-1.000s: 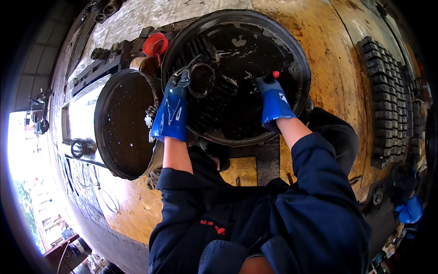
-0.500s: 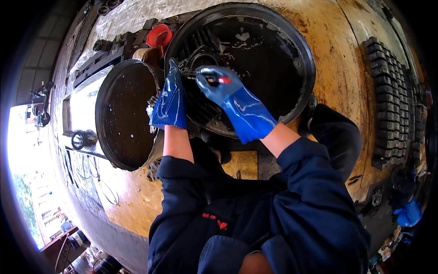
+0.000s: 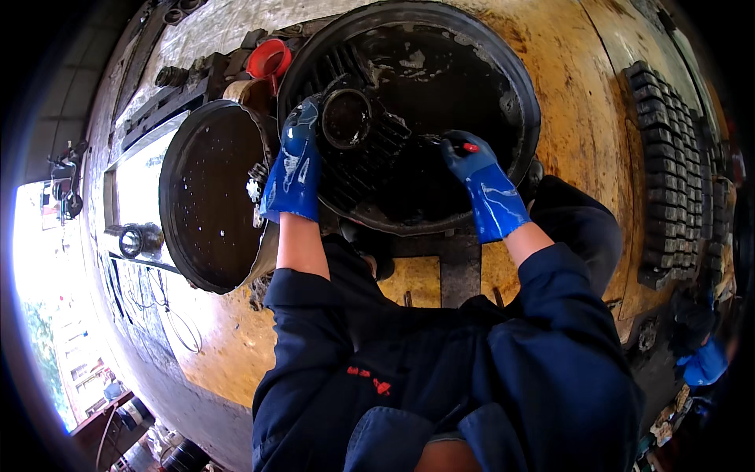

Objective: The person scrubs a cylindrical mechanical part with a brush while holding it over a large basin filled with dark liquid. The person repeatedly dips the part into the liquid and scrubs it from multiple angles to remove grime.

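Note:
A large round black basin [image 3: 528,102] stands in front of me with dark liquid in it. At its left side lies a dark, wet metal part [image 3: 358,161] with ribs or fins and a round ring-like opening. My left hand [image 3: 297,149], in a blue rubber glove, is closed on the part's left edge beside the ring; its fingertips are partly hidden. Over the basin's near right, my right hand [image 3: 474,161], gloved alike, is closed round a red-ended tool [image 3: 469,147]. The tool's working end is too dark to make out.
A second round drum [image 3: 169,228] with dark liquid stands at the left. A red funnel [image 3: 269,59] sits behind it. Several dark ribbed blocks [image 3: 668,181] line the far right. A metal cylinder [image 3: 132,241] lies at the left. A person in blue [image 3: 702,364] is at the lower right.
My right hand has moved right with the red-ended tool, away from my left hand and the metal part. The ring opening now shows fully. My left fingers have curled in at the part's edge.

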The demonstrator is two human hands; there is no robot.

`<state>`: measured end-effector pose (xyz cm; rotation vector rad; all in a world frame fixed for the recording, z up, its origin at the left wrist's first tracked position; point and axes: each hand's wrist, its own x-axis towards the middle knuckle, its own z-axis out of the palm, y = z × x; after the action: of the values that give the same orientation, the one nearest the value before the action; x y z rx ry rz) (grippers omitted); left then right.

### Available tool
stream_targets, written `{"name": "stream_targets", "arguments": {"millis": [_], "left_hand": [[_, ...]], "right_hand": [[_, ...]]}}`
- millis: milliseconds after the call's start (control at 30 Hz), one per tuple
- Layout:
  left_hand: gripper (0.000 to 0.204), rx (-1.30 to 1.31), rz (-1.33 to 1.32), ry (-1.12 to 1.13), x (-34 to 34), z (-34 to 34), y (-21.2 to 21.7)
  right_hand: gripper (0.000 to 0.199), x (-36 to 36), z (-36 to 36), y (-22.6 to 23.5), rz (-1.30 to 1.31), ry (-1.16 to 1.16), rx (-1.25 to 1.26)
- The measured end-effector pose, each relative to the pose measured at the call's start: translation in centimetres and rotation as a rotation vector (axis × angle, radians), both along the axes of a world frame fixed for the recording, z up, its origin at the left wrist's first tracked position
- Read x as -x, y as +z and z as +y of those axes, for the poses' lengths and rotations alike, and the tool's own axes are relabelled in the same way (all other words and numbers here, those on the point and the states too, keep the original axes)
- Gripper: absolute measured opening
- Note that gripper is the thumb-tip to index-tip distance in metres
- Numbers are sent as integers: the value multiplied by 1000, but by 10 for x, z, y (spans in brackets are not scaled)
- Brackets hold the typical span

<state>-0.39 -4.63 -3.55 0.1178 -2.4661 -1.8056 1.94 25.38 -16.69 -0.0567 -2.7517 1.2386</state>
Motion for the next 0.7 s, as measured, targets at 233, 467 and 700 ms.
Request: {"name": "stream_targets", "arguments": {"millis": [233,467,700], "left_hand": [[47,-25,-11,2,0,5,-1],[44,-43,-10,64,-13,15,13],[41,-24,-2,37,-21,23,20]], "right_hand": [[22,18,-36,42,218,188,200],[28,73,-85,128,696,720,-80],[30,39,-80,73,97,201,154]]}}
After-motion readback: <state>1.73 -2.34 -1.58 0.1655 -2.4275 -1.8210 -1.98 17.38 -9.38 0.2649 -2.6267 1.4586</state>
